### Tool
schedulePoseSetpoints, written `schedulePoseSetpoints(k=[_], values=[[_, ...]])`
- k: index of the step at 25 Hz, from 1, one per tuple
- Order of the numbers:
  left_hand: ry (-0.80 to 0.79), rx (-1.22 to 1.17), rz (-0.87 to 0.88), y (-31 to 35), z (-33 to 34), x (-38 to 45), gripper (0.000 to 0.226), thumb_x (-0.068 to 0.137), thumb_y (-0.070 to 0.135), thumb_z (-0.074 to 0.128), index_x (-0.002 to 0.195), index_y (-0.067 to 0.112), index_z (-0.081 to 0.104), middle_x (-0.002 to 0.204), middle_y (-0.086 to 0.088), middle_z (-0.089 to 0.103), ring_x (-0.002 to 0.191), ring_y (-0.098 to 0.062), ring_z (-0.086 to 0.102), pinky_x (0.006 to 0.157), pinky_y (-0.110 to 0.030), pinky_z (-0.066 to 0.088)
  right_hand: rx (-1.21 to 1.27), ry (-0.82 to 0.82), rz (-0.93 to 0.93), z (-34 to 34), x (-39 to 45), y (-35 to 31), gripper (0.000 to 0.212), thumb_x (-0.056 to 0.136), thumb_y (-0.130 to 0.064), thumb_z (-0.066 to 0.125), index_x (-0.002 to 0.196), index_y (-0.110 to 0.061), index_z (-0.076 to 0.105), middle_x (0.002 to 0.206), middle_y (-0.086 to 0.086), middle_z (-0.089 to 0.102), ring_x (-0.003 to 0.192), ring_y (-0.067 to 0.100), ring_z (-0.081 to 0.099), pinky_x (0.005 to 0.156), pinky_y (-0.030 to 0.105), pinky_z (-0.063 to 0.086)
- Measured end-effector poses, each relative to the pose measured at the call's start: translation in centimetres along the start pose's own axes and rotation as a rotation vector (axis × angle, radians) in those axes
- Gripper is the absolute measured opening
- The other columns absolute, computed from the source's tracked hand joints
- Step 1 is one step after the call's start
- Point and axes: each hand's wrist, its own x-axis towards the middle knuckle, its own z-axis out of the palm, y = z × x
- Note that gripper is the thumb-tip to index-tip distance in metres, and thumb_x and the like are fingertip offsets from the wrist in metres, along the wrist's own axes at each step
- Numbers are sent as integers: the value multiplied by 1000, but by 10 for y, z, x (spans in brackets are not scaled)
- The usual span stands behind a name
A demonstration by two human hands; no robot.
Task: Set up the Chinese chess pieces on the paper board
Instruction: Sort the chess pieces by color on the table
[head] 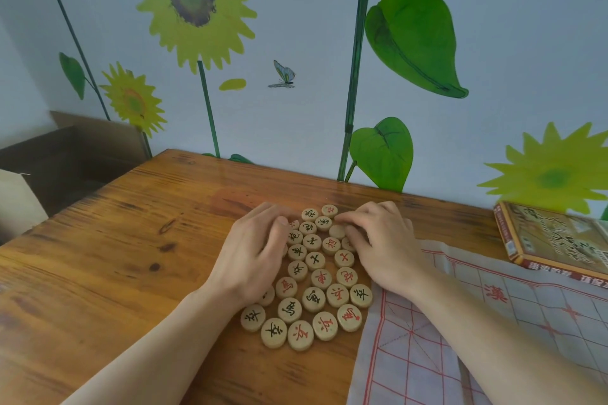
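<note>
Several round wooden chess pieces (314, 276) with red or black characters lie flat in a tight cluster on the wooden table (131, 256). My left hand (255, 250) rests palm down on the cluster's left side, fingers spread over some pieces. On the cluster's upper right lies my right hand (383, 240), palm down, its fingertips touching a blank-faced piece (337, 231). The paper board (493, 339), white with red grid lines, lies to the right of the pieces and partly under my right forearm. No pieces stand on the board.
The chess set's printed box (556, 240) lies at the table's far right, just beyond the board. A brown cardboard box (65, 158) stands off the table's left edge. The wall with sunflower decals rises directly behind the table.
</note>
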Motion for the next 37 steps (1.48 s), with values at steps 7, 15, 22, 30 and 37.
schedulePoseSetpoints(k=[7, 15, 22, 30, 37], values=[[-90, -175, -69, -2, -1, 1, 43, 100, 39, 32, 116, 30, 71, 116, 15, 70, 113, -4, 63, 96, -38, 52, 85, 107, 39, 6, 3, -5, 11, 95, -44, 63, 103, -38, 67, 102, -18, 60, 110, 12, 44, 88, 40, 38], [-60, -185, -29, -1, -1, -1, 41, 102, 35, 33, 115, 28, 72, 114, 15, 71, 113, -5, 64, 95, -36, 52, 191, 161, -41, 0, -2, -2, 6, 86, -31, 80, 92, -32, 82, 94, -17, 73, 96, 10, 58, 84, 33, 47], [-87, 79, 6, 24, -9, -12, 42, 100, 44, 35, 129, 30, 63, 130, 17, 61, 121, 4, 54, 102, -35, 50, 210, 209, 20, -20, 0, -2, 23, 92, -12, 66, 102, -30, 76, 109, -12, 69, 104, 9, 61, 91, 30, 46], [-452, 556, -54, 76, 32, -56, 74, 93, 76, 24, 154, 52, -11, 170, 10, -20, 156, -24, -21, 123, -61, -10, -6, -146, 5, -33, 7, 11, 32, 90, -18, 69, 118, -34, 70, 122, -9, 61, 105, 10, 57, 88, 23, 43], [-372, 638, -73, 52, 35, -37, 68, 97, 68, 20, 157, 49, -6, 172, 6, -4, 158, -27, -10, 124, -61, 0, 90, -122, -17, -34, 8, 7, 46, 88, -4, 60, 123, -33, 67, 130, -7, 59, 110, 8, 59, 92, 24, 47]])
